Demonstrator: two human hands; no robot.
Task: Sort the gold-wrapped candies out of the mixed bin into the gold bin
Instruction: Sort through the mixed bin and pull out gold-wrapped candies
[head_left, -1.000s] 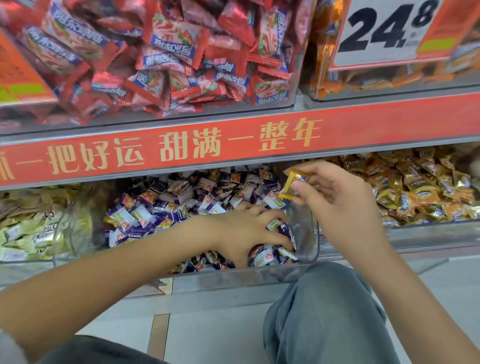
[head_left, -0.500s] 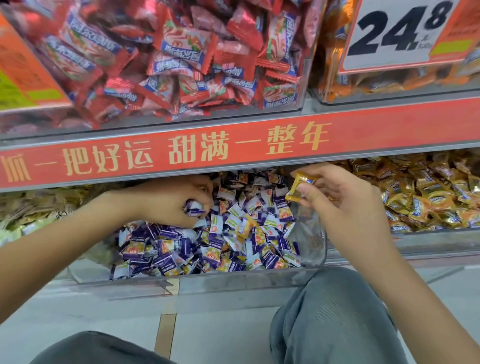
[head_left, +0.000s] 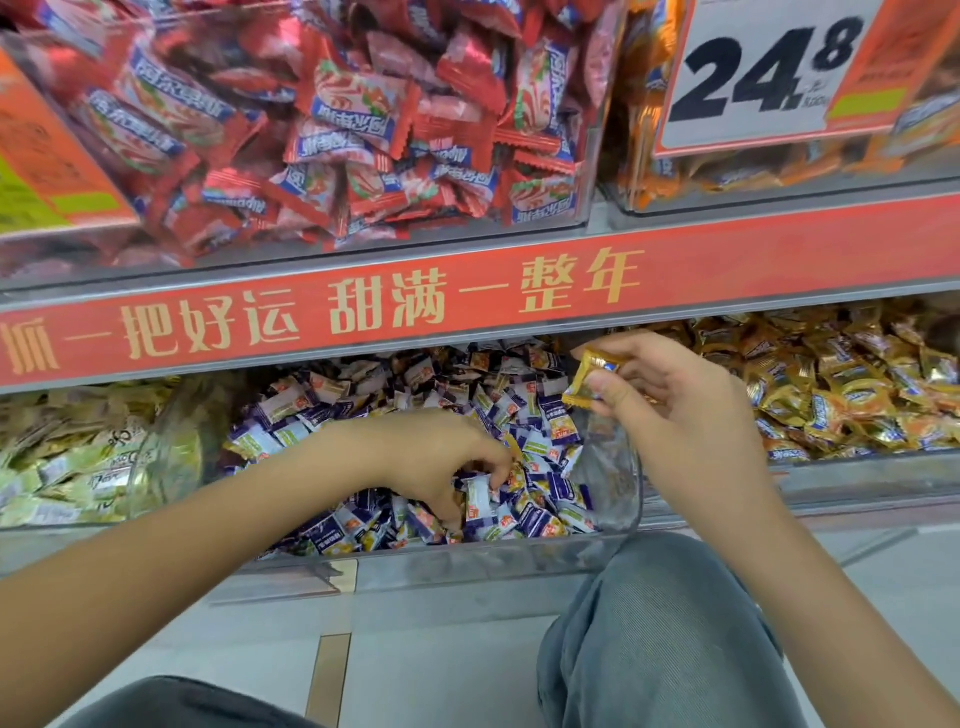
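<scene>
Right hand (head_left: 685, 410), centre right of the frame: thumb and forefinger pinch one gold-wrapped candy (head_left: 589, 378) by its lower edge, the other fingers curled loosely behind it. The candy is held upright in the air, above the right end of the mixed bin (head_left: 618, 483) and just left of the gold bin (head_left: 857, 473).

Left hand (head_left: 436, 457), centre of the frame: palm down in the mixed bin, fingers curled into the heap of purple-and-white candies (head_left: 524, 405). Fingertips touch wrappers around a white piece and a small orange-gold one. Whether they have closed on any single piece cannot be told.

Mixed bin: clear plastic, lower shelf, centre, filled mostly with purple-and-white wrappers with a few yellow and orange ones among them.

Gold bin: lower shelf, right of the frame, filled with gold wrappers.

Left of the frame, lower shelf: a bin of pale yellow-green candies (head_left: 62, 467).

Above: a red shelf strip (head_left: 467, 306) with gold characters crosses the frame. Over it, a bin of red-wrapped candies (head_left: 363, 130) at upper left and centre, and a price sign (head_left: 753, 78) reading 24.8 at upper right, in front of orange wrappers.

Bottom of the frame: the person's knees in grey trousers (head_left: 660, 639) over a pale floor.
</scene>
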